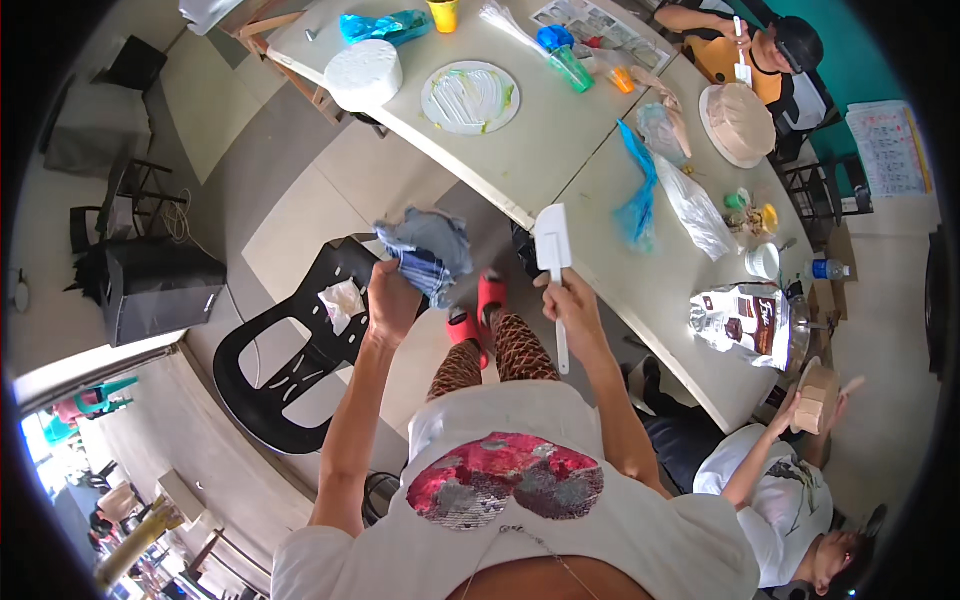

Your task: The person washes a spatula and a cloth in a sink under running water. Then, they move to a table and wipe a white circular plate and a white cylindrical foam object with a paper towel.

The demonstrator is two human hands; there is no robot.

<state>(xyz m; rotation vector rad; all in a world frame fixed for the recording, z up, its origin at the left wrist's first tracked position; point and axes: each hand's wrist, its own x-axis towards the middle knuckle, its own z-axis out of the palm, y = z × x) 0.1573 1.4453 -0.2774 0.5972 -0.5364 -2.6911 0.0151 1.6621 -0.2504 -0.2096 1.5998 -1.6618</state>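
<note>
My left hand is closed on a bunched blue cloth with a striped, denim-like look. It hangs out beyond my fingers, over the floor beside a black plastic chair. In my right hand is a white spatula, gripped by its handle with the flat blade pointing up and away. The blade is near the table edge. On the table ahead lie a round white board smeared with white and greenish cream and a thick white foam round.
The long table carries blue and white piping bags, a green cup and a silver-and-brown pouch. Two people work nearby, one by a beige cake, another holding a small beige cake. A black speaker-like box stands left.
</note>
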